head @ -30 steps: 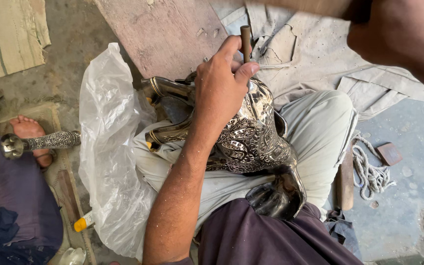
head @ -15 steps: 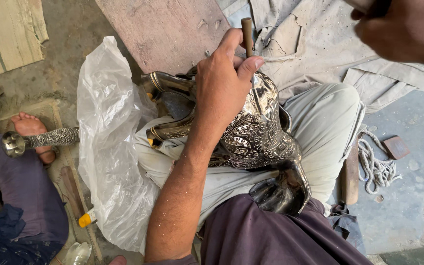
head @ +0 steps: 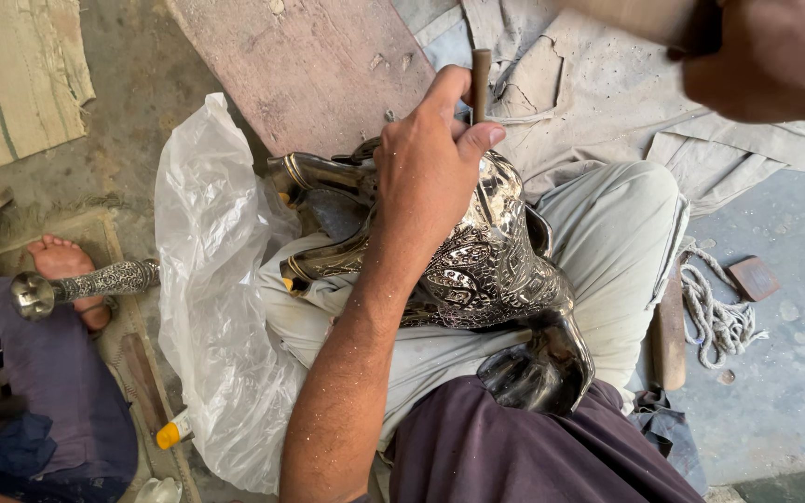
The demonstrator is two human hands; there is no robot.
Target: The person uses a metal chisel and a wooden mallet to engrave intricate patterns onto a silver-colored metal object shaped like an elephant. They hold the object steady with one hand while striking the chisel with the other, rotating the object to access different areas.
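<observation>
Two hands show in the head view, both the person's own. The left hand [head: 430,172] is closed round a thin dark punch [head: 481,84], held upright between thumb and fingers, its lower end hidden behind the fingers; the hand rests on top of a shiny embossed metal piece [head: 491,270]. That piece, silver-coloured with dense floral relief and gold-toned edging on its left side, lies across the person's lap on the light trousers [head: 626,233], one polished rounded end hanging down toward the purple garment [head: 533,456] at the lower edge.

The right hand [head: 766,61] sits blurred in the upper right corner, clenched on a pale wooden handle [head: 635,19] that runs off toward the top edge; what is on the end of it cannot be told.

A crumpled clear plastic bag [head: 207,307] lies just beside the lap on the left, and a reddish wooden board [head: 319,74] leans on the floor beyond the metal piece. To the far left another person's bare foot [head: 62,265] touches a decorated metal tube [head: 86,284]. On the right, a coil of white rope [head: 719,317] lies on the grey floor [head: 784,391], near a small brown block [head: 754,277].
</observation>
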